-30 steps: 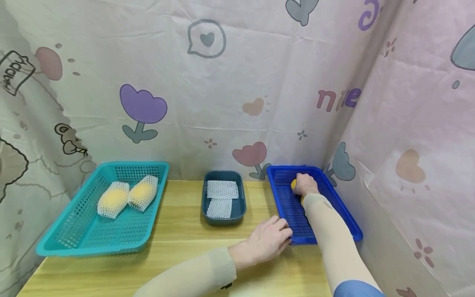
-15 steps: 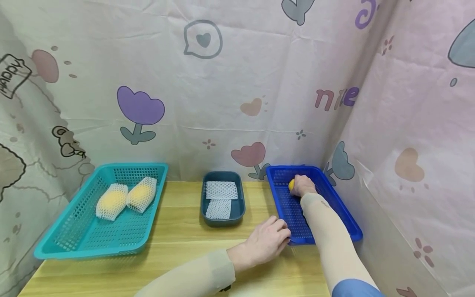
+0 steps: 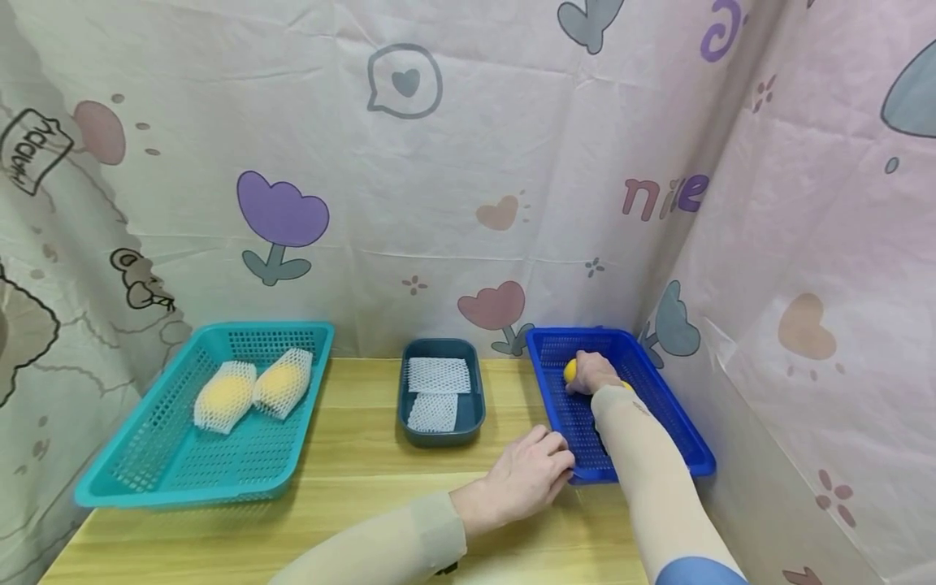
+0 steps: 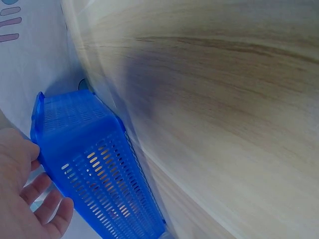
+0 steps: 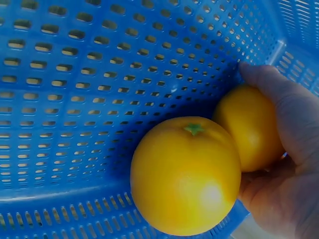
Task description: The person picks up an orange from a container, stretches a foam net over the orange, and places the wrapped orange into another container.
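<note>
Inside the blue basket (image 3: 698,443), my right hand (image 3: 592,374) grips an orange (image 3: 569,371), its thumb along one side. The right wrist view shows this gripped orange (image 5: 249,127) behind a second orange (image 5: 187,177), which lies closer to the camera with its green stem end showing. From above, that second orange is mostly covered by my forearm. My left hand (image 3: 528,474) rests at the basket's near left corner. In the left wrist view its fingers (image 4: 61,214) hang loosely bent by the perforated wall, and one fingertip touches the rim; the thumb is not distinguishable.
A dark grey-blue box (image 3: 442,437) holding white foam net sleeves (image 3: 439,375) stands mid-table. On the left, a teal basket (image 3: 183,492) carries two yellowish fruits in foam nets (image 3: 227,396). Patterned curtains (image 3: 409,162) hang behind and to the right of the wooden table (image 3: 351,471).
My right hand has shifted slightly left and nearer inside the blue basket, and the orange at its fingers has moved with it. My left hand has stayed at the corner.
</note>
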A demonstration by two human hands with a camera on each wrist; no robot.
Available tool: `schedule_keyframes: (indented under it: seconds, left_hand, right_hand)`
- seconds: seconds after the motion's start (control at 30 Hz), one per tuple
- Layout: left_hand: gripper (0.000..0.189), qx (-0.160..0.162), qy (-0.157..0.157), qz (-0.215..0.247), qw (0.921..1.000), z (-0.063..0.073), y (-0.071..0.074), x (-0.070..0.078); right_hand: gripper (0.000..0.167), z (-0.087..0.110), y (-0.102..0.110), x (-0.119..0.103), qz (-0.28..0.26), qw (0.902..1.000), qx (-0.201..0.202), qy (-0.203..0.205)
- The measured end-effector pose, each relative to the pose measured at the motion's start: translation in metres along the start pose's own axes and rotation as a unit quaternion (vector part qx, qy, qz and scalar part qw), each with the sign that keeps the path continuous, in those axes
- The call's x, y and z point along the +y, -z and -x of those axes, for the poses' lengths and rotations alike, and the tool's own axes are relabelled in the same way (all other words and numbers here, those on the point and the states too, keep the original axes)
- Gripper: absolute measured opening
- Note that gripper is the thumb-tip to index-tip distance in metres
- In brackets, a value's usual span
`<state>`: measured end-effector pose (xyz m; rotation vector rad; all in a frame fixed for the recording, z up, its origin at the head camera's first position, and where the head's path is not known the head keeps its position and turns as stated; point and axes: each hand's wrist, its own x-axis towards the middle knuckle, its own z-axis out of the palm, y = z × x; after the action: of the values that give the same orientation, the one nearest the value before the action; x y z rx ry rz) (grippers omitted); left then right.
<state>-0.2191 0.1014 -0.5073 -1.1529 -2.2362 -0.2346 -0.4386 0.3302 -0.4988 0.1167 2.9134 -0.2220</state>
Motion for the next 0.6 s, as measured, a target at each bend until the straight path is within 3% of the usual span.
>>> schedule_keyframes:
  seconds: [0.37,0.6]
  left_hand:
    - [0.007,-0.011,-0.004,0.006,0.9999,0.003,0.001,-0.001]
    - [0.018,-0.032,-0.028,0.005,0.9991,0.007,0.009,-0.006]
  right_hand:
    - [0.095,0.023,0.011,-0.006,-0.054,0.9985,0.006,0.006]
    - [0.097,0.031,0.021,-0.006,-0.063,0.9978,0.015,0.013]
